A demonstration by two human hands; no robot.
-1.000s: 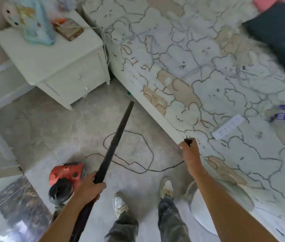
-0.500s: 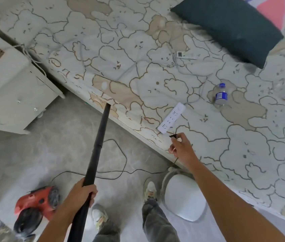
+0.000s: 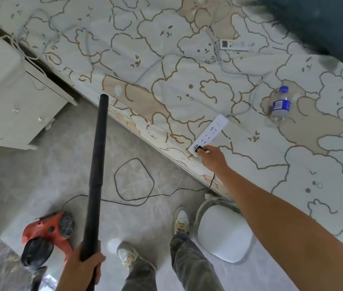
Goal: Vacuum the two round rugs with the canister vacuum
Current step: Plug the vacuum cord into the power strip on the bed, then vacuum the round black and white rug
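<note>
Red-bodied, the one canister vacuum (image 3: 48,229) is seen on the floor (image 3: 40,175) at lower left, its black wand (image 3: 98,164) gripped by the left hand (image 3: 82,267), its plug (image 3: 199,149) pinched by the right hand (image 3: 212,158) at one white power strip (image 3: 210,133), markings unreadable.

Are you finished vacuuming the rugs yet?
Not yet, this is only setup. Done: the red canister vacuum is out on the floor, its cord trailing to the bed. In hand: the right hand holds the black plug at the power strip; the left hand grips the wand. Left: all the vacuuming. The round white piece by the feet may be a rug.
</note>
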